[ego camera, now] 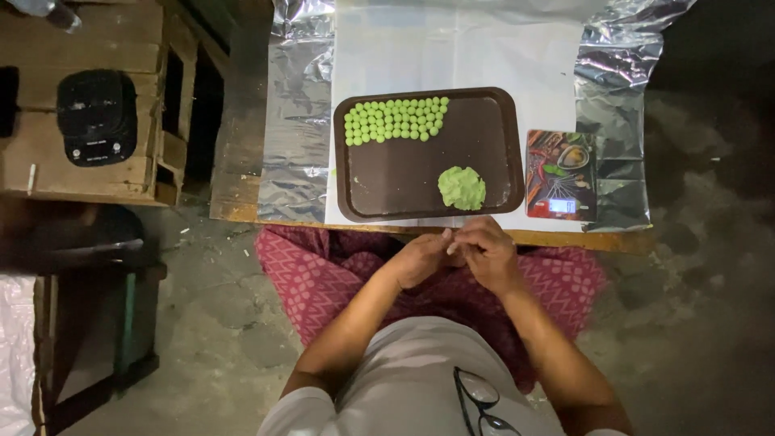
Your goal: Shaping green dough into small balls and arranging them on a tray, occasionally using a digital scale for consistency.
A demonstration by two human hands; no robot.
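A dark brown tray [404, 173] lies on white paper on a low table. Several small green dough balls [394, 119] are lined up in rows at its far left corner. A lump of green dough [462, 187] rests near the tray's front edge. My left hand [422, 257] and my right hand [486, 252] meet just below the table's front edge, over my lap. Their fingertips press together, apparently on a small piece; whatever is pinched between them is hidden.
A small kitchen scale [561, 175] with a colourful top sits right of the tray. Foil [295, 121] lies under the paper. A wooden crate [89, 97] with a black device [98, 117] stands at left. Glasses [480, 400] hang on my shirt.
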